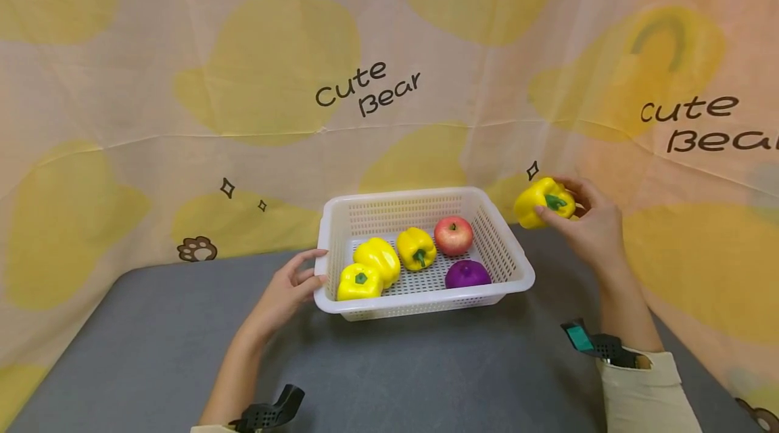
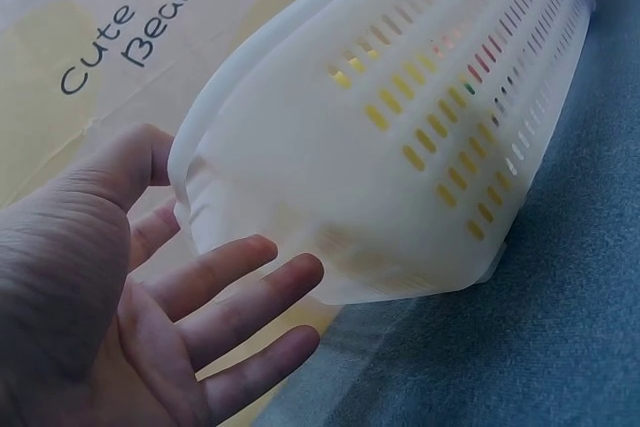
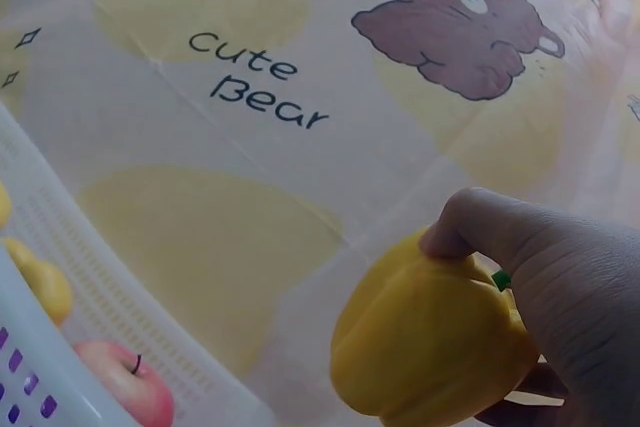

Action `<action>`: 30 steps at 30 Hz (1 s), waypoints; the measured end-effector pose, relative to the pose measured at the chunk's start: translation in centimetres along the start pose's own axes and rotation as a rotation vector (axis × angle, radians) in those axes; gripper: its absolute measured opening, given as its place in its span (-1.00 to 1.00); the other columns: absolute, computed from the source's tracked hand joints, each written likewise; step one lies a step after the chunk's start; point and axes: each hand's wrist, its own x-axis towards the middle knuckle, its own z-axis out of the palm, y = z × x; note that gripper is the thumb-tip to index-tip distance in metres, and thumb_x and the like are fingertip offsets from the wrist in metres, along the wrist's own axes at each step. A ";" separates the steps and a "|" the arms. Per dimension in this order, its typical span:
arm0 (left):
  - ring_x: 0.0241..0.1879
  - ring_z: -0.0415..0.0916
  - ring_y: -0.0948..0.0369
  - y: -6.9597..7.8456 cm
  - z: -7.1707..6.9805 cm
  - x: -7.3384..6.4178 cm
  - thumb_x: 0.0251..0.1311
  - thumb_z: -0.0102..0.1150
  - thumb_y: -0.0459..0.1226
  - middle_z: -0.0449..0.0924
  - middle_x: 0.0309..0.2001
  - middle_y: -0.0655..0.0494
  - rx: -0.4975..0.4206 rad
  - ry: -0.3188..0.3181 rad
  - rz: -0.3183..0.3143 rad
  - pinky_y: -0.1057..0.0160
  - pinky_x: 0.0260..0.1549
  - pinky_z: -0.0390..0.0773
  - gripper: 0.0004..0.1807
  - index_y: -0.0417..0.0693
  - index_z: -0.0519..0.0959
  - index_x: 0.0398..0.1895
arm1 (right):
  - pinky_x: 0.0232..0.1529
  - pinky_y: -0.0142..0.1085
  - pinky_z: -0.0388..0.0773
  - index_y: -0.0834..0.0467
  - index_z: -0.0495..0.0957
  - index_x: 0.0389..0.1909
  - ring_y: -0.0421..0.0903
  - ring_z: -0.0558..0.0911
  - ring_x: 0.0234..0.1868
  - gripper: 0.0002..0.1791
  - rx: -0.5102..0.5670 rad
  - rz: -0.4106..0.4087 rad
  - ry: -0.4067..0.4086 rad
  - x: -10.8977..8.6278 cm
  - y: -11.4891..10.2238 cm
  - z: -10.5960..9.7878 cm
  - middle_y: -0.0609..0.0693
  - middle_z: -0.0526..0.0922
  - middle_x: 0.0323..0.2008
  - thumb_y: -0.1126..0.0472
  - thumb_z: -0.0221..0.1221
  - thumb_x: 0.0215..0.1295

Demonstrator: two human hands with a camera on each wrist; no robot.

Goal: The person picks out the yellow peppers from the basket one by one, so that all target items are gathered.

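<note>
A white plastic basket (image 1: 426, 302) with slotted walls sits on the table. In it lie two yellow bell peppers (image 1: 360, 282) touching at the left, another yellow bell pepper (image 1: 416, 248) in the middle, a red apple (image 1: 453, 235) and a purple round item (image 1: 467, 274) whose kind I cannot tell. My left hand (image 1: 289, 294) holds the basket's left rim between thumb and index finger; its other fingers spread beside the outer wall (image 2: 280, 187). Off the basket's right side, my right hand (image 1: 593, 223) grips a yellow bell pepper (image 3: 430, 332) above the table, its green stem facing the palm.
The basket stands on a dark grey table (image 1: 426, 365), close to its back edge. Behind and at the right hangs a printed cloth (image 1: 268, 81) with yellow patches and bear drawings. Each wrist wears a black strap mount (image 1: 599, 345).
</note>
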 end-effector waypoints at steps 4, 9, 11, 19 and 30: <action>0.02 0.67 0.08 -0.1 0.2 0.1 0.42 0.08 -0.26 0.56 0.27 -0.29 -0.012 0.018 0.016 0.23 -0.01 0.65 -0.46 -0.05 0.28 0.43 | -0.22 -0.71 0.46 0.21 0.55 0.22 -0.41 0.52 -0.19 -0.40 -0.017 -0.008 0.003 0.1 0.7 0.1 -0.39 0.56 -0.09 0.21 0.46 0.13; -0.03 0.67 0.11 -0.2 0.5 0.3 0.39 0.06 -0.32 0.57 0.25 -0.30 -0.019 0.047 0.025 0.35 -0.13 0.59 -0.47 -0.08 0.31 0.41 | -0.24 -0.71 0.45 0.21 0.54 0.23 -0.43 0.50 -0.21 -0.40 -0.037 0.009 -0.014 0.1 1.7 0.5 0.02 0.66 0.03 0.19 0.44 0.16; -0.04 0.67 0.12 -0.2 0.5 0.3 0.38 0.06 -0.32 0.57 0.26 -0.27 -0.014 0.060 0.020 0.36 -0.15 0.58 -0.48 -0.06 0.33 0.40 | -0.24 -0.73 0.44 0.21 0.52 0.25 -0.43 0.49 -0.21 -0.40 -0.052 0.033 -0.034 0.1 2.2 0.6 0.20 0.63 0.10 0.16 0.42 0.19; 0.02 0.66 0.07 -0.1 0.5 0.3 0.37 0.09 -0.30 0.53 0.32 -0.22 0.005 0.073 0.016 0.36 -0.15 0.55 -0.47 -0.06 0.34 0.40 | -0.26 -0.73 0.42 0.17 0.45 0.35 -0.10 0.54 -0.08 -0.32 -0.121 0.116 -0.147 0.1 4.3 0.8 0.31 0.58 0.21 0.01 0.37 0.27; 0.05 0.65 0.07 0.1 0.3 0.2 0.39 0.09 -0.28 0.51 0.34 -0.21 0.005 0.060 0.012 0.36 -0.14 0.55 -0.47 -0.03 0.34 0.41 | -0.30 -0.75 0.37 0.21 0.47 0.29 0.16 0.58 0.01 -0.33 -0.170 0.143 -0.189 -0.4 7.5 2.0 0.36 0.59 0.17 -0.02 0.37 0.25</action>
